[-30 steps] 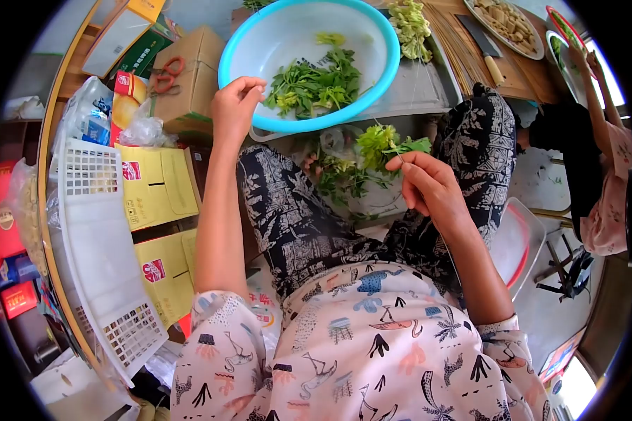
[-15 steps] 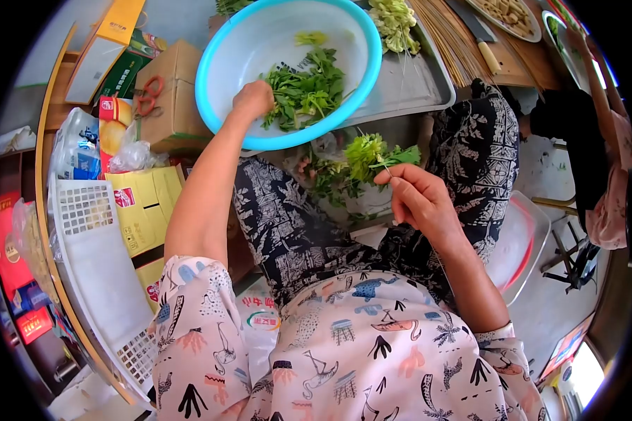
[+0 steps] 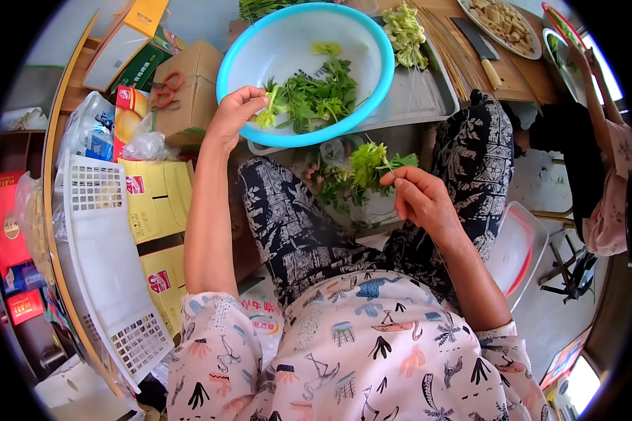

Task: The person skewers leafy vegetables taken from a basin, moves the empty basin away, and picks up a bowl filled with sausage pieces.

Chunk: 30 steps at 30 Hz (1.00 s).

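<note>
My left hand (image 3: 235,116) is at the near left rim of a blue-rimmed basin (image 3: 387,59), its fingers pinching a small sprig of leafy greens (image 3: 268,109). More loose leafy greens (image 3: 323,95) lie in the basin. Lower and to the right, in front of my knees, my right hand (image 3: 425,200) is closed on a thin skewer, mostly hidden by the fingers. A bunch of light and dark greens (image 3: 369,165) sits at the skewer's far end. Behind and below it, further leaves (image 3: 333,189) are partly covered.
A metal tray (image 3: 418,95) under the basin holds pale green leaves (image 3: 405,35). Beyond lie thin sticks (image 3: 446,42), a knife (image 3: 486,59) and a plate of cut food (image 3: 502,24). Red-handled scissors (image 3: 167,90) rest on a cardboard box (image 3: 202,67). Another person's arm (image 3: 597,91) shows at right.
My left hand has come up out of the greens to the basin's rim, now with a sprig in its fingers. The right hand keeps its hold almost unmoved. The view has shifted slightly.
</note>
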Tool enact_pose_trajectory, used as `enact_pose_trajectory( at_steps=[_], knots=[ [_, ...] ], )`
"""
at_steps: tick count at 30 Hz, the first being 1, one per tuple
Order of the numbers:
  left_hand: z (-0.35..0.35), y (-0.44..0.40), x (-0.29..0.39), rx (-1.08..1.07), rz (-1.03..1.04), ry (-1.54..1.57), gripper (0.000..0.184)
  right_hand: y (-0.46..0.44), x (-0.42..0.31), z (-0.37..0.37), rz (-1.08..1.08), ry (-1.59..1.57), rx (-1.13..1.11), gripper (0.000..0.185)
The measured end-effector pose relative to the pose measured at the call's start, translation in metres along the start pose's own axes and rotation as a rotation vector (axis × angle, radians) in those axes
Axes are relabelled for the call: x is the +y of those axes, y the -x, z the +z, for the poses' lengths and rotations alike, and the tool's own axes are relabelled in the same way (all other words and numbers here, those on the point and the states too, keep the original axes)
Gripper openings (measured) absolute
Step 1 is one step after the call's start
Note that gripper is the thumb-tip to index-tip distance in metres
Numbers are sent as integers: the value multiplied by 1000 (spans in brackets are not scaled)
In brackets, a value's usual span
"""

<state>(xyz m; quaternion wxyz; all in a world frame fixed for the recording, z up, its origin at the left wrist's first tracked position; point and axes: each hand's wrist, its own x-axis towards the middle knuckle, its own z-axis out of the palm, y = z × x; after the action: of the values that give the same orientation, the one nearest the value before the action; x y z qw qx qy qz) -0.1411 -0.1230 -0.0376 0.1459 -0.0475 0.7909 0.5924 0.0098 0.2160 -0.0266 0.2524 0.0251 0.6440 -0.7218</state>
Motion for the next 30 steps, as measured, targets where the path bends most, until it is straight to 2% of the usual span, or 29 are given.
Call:
enact_pose_trajectory(
  at_steps=[4,7,9,10,12,15,17,18,21,23,28,30],
  knots=[
    [3,12,8,106,35,-60,9,3,0,0,-39,11,16,23],
    [18,29,15,165,108,56,12,7,-6,1,-62,8,32,24],
    [27,43,22,99,157,275,10,7,-13,3,-77,-17,71,23],
    [33,50,25,91,159,277,10,4,-15,4,-113,-54,85,23],
    [49,64,30,-166,185,457,9,0,-29,7,-142,-70,114,22],
    [80,85,34,-277,179,517,8,-10,-42,14,-182,-111,132,21],
    [97,96,36,-276,162,533,9,-16,-44,22,-325,-43,110,25],
    [102,99,34,-294,159,509,10,-17,-44,25,-375,-120,77,28],
    [116,111,35,-279,150,461,9,-10,-48,29,-300,-127,35,22],
    [121,117,36,-288,198,447,13,-10,-44,28,-326,-140,32,19],
    [123,127,36,-340,161,500,14,-8,-43,28,-318,-47,62,14],
    [127,133,40,-277,164,593,16,-8,-42,29,-304,-31,85,13]
  ],
)
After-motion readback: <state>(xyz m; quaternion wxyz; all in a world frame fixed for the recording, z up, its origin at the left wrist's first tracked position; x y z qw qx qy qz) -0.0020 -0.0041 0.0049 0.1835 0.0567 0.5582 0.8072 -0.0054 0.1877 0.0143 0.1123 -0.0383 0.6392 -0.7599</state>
